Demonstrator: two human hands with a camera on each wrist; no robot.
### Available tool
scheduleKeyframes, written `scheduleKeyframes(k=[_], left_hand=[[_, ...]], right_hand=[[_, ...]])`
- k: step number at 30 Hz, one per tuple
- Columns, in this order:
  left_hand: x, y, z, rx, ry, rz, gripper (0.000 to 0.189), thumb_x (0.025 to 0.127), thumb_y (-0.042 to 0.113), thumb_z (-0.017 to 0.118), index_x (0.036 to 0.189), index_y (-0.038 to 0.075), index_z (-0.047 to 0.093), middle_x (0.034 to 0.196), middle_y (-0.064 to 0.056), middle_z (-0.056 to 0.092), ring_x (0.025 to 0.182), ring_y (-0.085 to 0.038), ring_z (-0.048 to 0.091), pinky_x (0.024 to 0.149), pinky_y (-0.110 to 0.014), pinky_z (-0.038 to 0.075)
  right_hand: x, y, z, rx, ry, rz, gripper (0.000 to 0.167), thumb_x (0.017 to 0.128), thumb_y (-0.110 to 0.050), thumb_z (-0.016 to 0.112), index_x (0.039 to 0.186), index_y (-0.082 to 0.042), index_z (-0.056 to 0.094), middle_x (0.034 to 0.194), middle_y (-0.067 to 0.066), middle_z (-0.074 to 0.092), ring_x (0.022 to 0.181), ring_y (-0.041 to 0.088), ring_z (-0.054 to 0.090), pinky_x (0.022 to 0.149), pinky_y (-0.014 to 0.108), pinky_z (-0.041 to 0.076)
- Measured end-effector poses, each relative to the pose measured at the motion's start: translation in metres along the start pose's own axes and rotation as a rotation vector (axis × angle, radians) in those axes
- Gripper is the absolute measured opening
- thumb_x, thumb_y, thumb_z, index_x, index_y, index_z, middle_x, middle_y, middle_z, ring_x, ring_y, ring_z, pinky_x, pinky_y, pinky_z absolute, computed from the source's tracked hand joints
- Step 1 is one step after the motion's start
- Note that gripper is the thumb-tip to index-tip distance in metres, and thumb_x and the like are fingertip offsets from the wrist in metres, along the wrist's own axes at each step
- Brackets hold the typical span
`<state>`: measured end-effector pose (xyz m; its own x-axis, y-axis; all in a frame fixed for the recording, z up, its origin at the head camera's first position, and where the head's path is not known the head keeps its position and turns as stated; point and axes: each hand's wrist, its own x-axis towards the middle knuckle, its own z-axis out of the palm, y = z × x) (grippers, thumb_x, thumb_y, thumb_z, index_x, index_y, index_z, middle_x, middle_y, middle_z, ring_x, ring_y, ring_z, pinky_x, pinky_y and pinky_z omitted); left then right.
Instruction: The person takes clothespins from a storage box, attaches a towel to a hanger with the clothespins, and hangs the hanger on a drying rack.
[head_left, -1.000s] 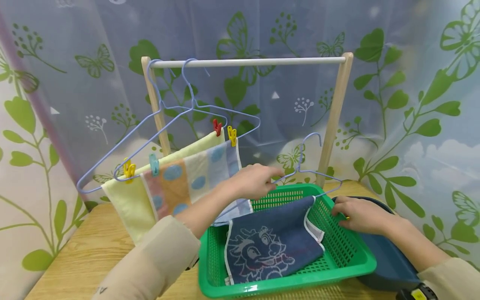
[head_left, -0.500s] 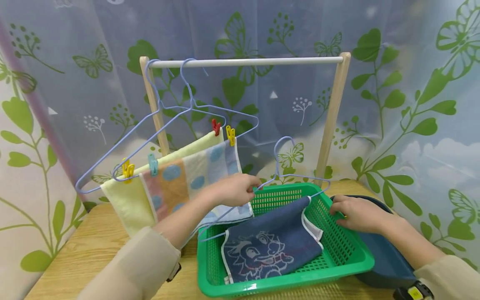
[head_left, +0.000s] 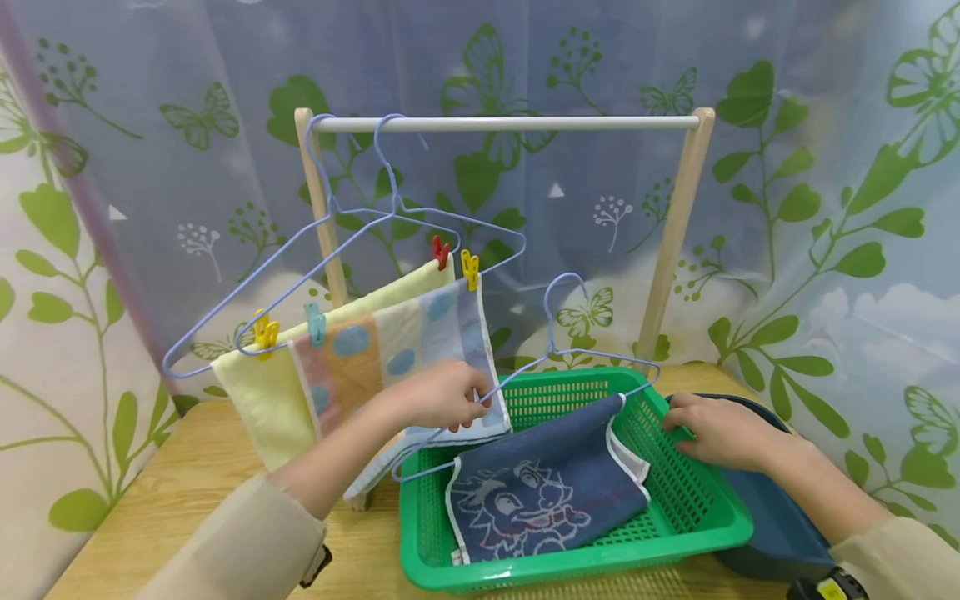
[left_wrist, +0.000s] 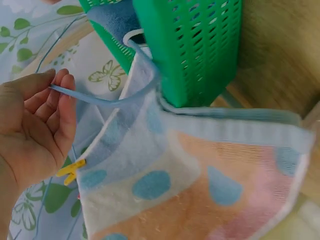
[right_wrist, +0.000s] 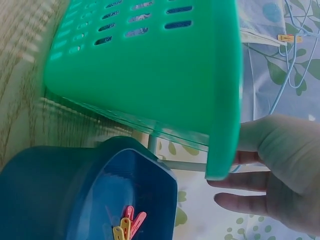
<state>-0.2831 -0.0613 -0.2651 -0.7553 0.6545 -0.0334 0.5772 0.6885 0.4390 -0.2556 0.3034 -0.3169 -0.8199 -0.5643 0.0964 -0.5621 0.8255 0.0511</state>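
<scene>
In the head view my left hand (head_left: 444,393) pinches the left sloping arm of a lilac clothes hanger (head_left: 551,348). The left wrist view shows thumb and fingertips meeting on the hanger (left_wrist: 95,98). A navy towel (head_left: 540,483) with a white cartoon drawing lies over the hanger's lower bar, its body inside the green basket (head_left: 577,575). My right hand (head_left: 723,429) is at the basket's right rim. In the right wrist view some fingers of this hand (right_wrist: 290,170) go behind the rim (right_wrist: 225,90), so whether they hold anything is hidden.
Two hangers on the rack's white rail (head_left: 525,124) carry a yellow towel (head_left: 262,417) and a dotted towel (head_left: 397,333), fixed with clothespins (head_left: 470,268). A dark blue bin (head_left: 776,517) stands right of the basket. Red and yellow clothespins (right_wrist: 129,224) lie in it.
My left hand has moved left and down along the hanger. The hanger's hook has shifted left, and its left end now shows beyond the navy towel. The right hand stays at the rim.
</scene>
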Motion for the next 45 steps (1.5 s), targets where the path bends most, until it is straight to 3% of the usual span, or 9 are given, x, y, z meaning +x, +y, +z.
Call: scheduleKeyframes(k=[3,8,14,20,25,30,33,35,45], left_hand=[[-0.007,-0.005,0.008,0.03,0.065,0.063,0.013,0.093,0.015,0.054,0.094,0.01,0.066,0.065,0.0,0.061,0.051,-0.009,0.054,0.051,-0.025,0.044],[-0.017,-0.011,0.025,0.119,0.236,0.142,0.015,0.094,0.02,0.054,0.098,0.013,0.067,0.057,0.009,0.051,0.045,-0.005,0.039,0.045,-0.023,0.033],[-0.029,-0.02,0.038,0.147,0.379,0.193,0.02,0.093,0.016,0.054,0.109,0.009,0.065,0.062,0.011,0.052,0.049,-0.002,0.041,0.045,-0.021,0.034],[-0.031,-0.03,0.045,0.214,0.518,0.283,0.019,0.091,0.011,0.056,0.107,0.005,0.064,0.065,0.009,0.053,0.051,-0.001,0.04,0.046,-0.019,0.035],[-0.032,-0.037,0.053,0.231,0.621,0.319,0.02,0.088,0.007,0.055,0.106,0.004,0.065,0.064,0.009,0.051,0.05,-0.001,0.038,0.046,-0.017,0.035],[-0.032,-0.043,0.059,0.226,0.798,0.442,0.018,0.08,-0.001,0.061,0.097,0.002,0.066,0.069,0.003,0.059,0.052,-0.003,0.046,0.047,-0.017,0.039],[-0.033,-0.046,0.056,0.22,0.904,0.529,0.017,0.076,-0.003,0.063,0.092,0.001,0.066,0.069,0.0,0.061,0.052,-0.004,0.05,0.046,-0.016,0.041],[-0.035,-0.047,0.051,0.212,0.95,0.554,0.015,0.075,-0.003,0.064,0.09,0.002,0.066,0.067,0.0,0.06,0.052,-0.004,0.051,0.046,-0.016,0.041],[-0.046,-0.038,0.007,0.243,1.079,0.567,0.01,0.073,-0.002,0.069,0.081,0.002,0.07,0.063,0.0,0.058,0.051,-0.005,0.047,0.045,-0.018,0.038]], right_hand=[[-0.002,0.001,0.001,-0.006,0.003,0.0,0.02,0.075,-0.011,0.074,0.094,-0.012,0.068,0.092,-0.001,0.053,0.069,0.008,0.054,0.056,0.025,0.044],[-0.002,0.001,0.0,-0.02,0.019,-0.005,0.02,0.075,-0.011,0.074,0.093,-0.011,0.068,0.092,-0.001,0.053,0.069,0.009,0.054,0.057,0.026,0.045],[-0.003,0.002,0.002,-0.018,0.033,-0.004,0.02,0.075,-0.011,0.074,0.095,-0.011,0.068,0.092,-0.002,0.052,0.07,0.008,0.054,0.057,0.026,0.045],[-0.005,0.003,0.003,-0.015,0.044,0.0,0.021,0.075,-0.011,0.074,0.095,-0.011,0.068,0.092,-0.002,0.052,0.069,0.008,0.055,0.057,0.026,0.045],[-0.007,0.003,0.004,-0.006,0.049,0.004,0.021,0.076,-0.012,0.074,0.096,-0.011,0.068,0.093,-0.002,0.053,0.069,0.008,0.055,0.057,0.025,0.045],[-0.008,0.004,0.005,0.032,0.055,-0.008,0.021,0.077,-0.011,0.073,0.097,-0.011,0.067,0.093,-0.002,0.052,0.072,0.01,0.056,0.059,0.026,0.046],[-0.008,0.005,0.006,0.061,0.061,-0.015,0.02,0.077,-0.011,0.072,0.097,-0.011,0.067,0.094,-0.002,0.053,0.074,0.011,0.056,0.059,0.026,0.046],[-0.008,0.006,0.006,0.072,0.064,-0.017,0.02,0.078,-0.01,0.072,0.097,-0.011,0.067,0.094,-0.002,0.053,0.073,0.01,0.055,0.059,0.026,0.045],[-0.009,0.006,0.005,0.155,0.057,0.018,0.016,0.079,-0.009,0.07,0.095,-0.008,0.067,0.091,-0.001,0.05,0.066,0.004,0.04,0.054,0.022,0.039]])
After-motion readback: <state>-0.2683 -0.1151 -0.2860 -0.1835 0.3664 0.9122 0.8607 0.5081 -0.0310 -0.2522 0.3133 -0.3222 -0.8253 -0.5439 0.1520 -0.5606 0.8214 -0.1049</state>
